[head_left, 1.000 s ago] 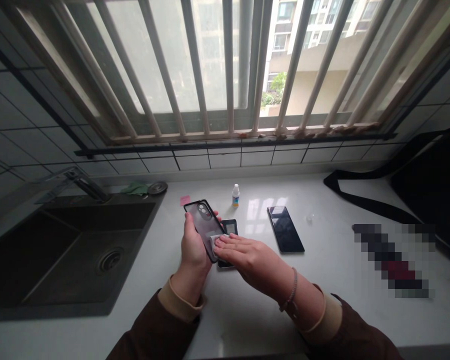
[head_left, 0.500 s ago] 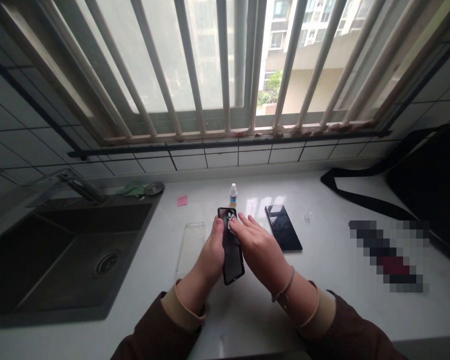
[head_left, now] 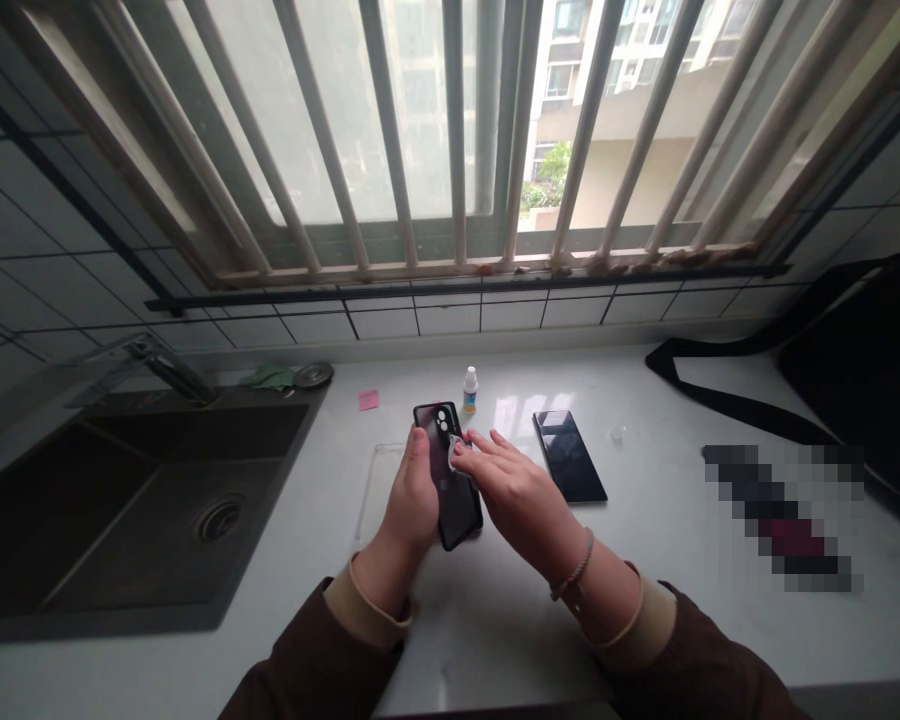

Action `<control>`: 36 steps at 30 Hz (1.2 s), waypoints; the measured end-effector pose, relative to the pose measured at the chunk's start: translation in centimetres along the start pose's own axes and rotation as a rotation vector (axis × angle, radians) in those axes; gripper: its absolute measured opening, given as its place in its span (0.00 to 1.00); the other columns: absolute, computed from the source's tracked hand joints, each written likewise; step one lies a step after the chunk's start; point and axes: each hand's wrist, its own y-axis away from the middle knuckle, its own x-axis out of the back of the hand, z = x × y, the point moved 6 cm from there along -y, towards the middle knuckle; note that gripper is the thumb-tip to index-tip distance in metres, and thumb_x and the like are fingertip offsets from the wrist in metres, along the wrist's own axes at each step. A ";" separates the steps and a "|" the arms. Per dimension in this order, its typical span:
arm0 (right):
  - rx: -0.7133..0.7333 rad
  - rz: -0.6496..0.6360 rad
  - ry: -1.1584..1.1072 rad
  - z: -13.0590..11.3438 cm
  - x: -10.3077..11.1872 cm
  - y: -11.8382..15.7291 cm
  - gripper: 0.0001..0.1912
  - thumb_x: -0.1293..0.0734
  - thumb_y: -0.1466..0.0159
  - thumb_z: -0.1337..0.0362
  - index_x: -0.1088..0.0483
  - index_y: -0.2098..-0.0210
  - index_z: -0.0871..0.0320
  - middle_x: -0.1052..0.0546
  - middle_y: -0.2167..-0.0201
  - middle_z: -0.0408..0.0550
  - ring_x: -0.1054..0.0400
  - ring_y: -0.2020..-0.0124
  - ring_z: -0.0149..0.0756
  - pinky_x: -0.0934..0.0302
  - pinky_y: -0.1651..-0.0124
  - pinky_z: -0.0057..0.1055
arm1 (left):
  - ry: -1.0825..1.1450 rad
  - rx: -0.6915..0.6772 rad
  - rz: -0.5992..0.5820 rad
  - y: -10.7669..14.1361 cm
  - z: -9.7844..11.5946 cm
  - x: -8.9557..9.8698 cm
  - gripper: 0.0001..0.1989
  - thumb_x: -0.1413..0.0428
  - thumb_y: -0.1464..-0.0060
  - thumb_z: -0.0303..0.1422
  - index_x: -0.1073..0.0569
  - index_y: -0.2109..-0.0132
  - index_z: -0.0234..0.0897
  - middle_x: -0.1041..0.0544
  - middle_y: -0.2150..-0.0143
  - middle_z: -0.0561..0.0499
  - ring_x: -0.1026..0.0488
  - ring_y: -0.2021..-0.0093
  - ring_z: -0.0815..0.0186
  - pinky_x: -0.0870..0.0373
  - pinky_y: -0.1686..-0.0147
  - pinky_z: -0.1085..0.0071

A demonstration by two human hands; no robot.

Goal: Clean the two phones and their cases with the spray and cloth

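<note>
My left hand (head_left: 412, 497) grips a black phone case (head_left: 457, 505) along its left side, thumb near the upper edge. The case has a dark see-through back and pale round camera openings at its top, and it is tilted above the counter. In my right hand (head_left: 514, 485) a small whitish wipe (head_left: 456, 455) is pinched under the fingertips, against the case's back just below the camera openings. A clear phone case (head_left: 375, 490) lies left of my left hand, partly hidden by it. To the right, a black phone (head_left: 570, 455) rests screen up on the counter.
Beyond the case stands a small white bottle (head_left: 470, 388). A pink sticky note (head_left: 368, 400) and a small clear piece (head_left: 618, 433) lie on the white counter (head_left: 270, 560). The sink (head_left: 157, 480) is at left, a black bag (head_left: 862, 350) with a strap at right. Window bars rise behind.
The phone case has moved slightly left and up with my left hand, showing more of its camera openings. The wipe has shifted down the case's back, away from the openings.
</note>
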 end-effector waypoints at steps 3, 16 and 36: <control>0.053 -0.057 -0.060 -0.4 -0.4 0.1 0.17 0.39 0.26 0.77 0.24 0.46 0.56 0.17 0.43 0.53 0.30 0.32 0.47 0.38 0.26 0.54 | -0.005 -0.033 0.035 -0.3 0.9 0.2 0.30 0.46 0.33 0.56 0.18 0.52 0.30 0.15 0.58 0.39 0.16 0.58 0.54 0.21 0.56 0.62; 0.015 -0.202 -0.383 -1.3 -0.8 0.4 0.16 0.36 0.27 0.76 0.23 0.49 0.52 0.14 0.50 0.50 0.23 0.38 0.41 0.37 0.28 0.45 | -0.042 -0.263 0.284 0.1 2.7 1.4 0.33 0.46 0.36 0.61 0.19 0.50 0.34 0.16 0.59 0.44 0.17 0.60 0.60 0.21 0.57 0.66; -0.828 0.385 -0.944 8.1 1.1 2.0 0.18 0.29 0.30 0.51 0.22 0.48 0.56 0.16 0.55 0.50 0.22 0.57 0.41 0.26 0.49 0.39 | -0.143 0.590 -0.309 2.6 -0.3 -2.7 0.19 0.46 0.31 0.40 0.20 0.51 0.27 0.15 0.57 0.27 0.14 0.63 0.49 0.20 0.63 0.62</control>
